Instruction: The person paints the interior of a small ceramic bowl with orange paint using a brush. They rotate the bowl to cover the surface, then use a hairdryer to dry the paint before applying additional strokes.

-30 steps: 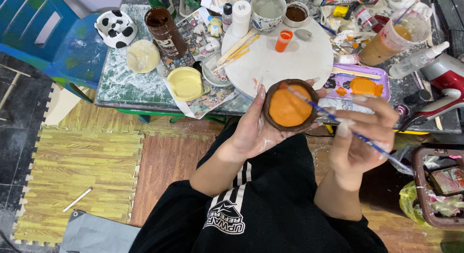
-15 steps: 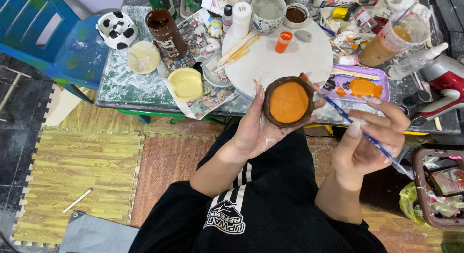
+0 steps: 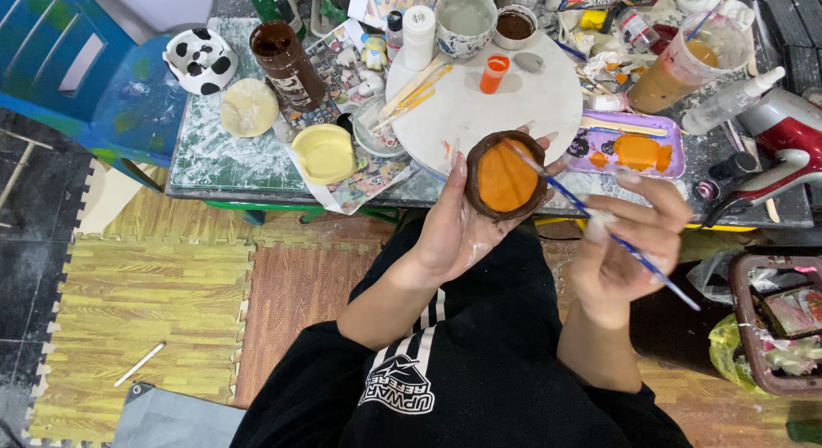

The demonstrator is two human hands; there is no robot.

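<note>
My left hand [image 3: 458,230] cups a small brown clay bowl [image 3: 506,175] whose inside is painted orange. It holds the bowl tilted toward me, just in front of the table edge. My right hand [image 3: 629,247] grips a thin blue paintbrush [image 3: 599,221], and the brush tip rests inside the bowl on the orange paint. Behind the brush lies a purple palette tray [image 3: 629,148] with orange paint. My black sleeves and lap fill the lower part of the view.
A round white board [image 3: 488,106] carries an orange paint pot [image 3: 494,73] and wooden sticks. Around it stand a brown bottle [image 3: 287,63], yellow lid [image 3: 324,153], cow-patterned dish [image 3: 199,60], cup of murky water [image 3: 681,63]. A blue chair [image 3: 77,63] stands left; foam mats [image 3: 145,320] cover the floor.
My left hand has lifted and turned the bowl slightly toward the table. The brush has moved from outside the rim to inside the bowl, on the orange paint.
</note>
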